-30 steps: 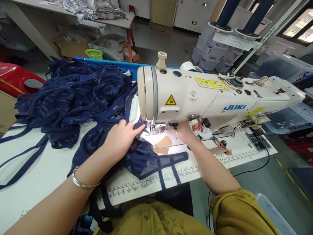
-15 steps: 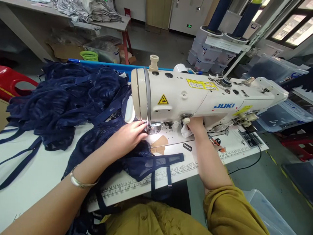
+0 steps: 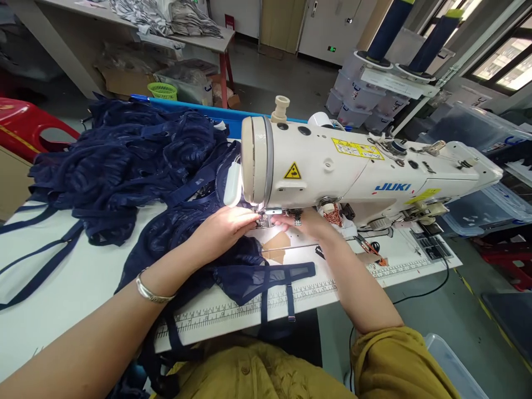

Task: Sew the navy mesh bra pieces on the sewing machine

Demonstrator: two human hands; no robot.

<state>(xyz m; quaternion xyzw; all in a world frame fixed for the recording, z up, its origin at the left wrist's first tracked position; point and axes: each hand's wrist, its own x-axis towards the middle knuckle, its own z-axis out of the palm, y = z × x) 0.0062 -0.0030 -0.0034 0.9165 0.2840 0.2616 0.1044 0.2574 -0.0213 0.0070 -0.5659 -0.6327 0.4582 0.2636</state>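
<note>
A white JUKI sewing machine [image 3: 316,166] stands before me, its needle area lit. My left hand [image 3: 226,231] lies on a navy sheer garment [image 3: 153,252] just left of the presser foot, thumb and fingers pressed together at the cloth by the needle. From the right, my right hand [image 3: 305,223] reaches under the machine arm, fingertips close to the metal needle plate [image 3: 263,221]. Those fingertips are drawn together; anything between them is too small to make out. A navy strap piece [image 3: 266,276] lies across the table's front edge, over the printed ruler.
A navy garment heap [image 3: 120,160] covers the left of the table. Right of my right hand lie a white bag of copper-coloured bits [image 3: 332,215], orange-handled snips [image 3: 369,248] and a razor blade [image 3: 320,252]. Thread cones [image 3: 388,33] stand behind.
My right hand has come left from beside the white bag to the needle area, uncovering the copper-coloured bits. My left hand stays by the needle. The view has shifted slightly.
</note>
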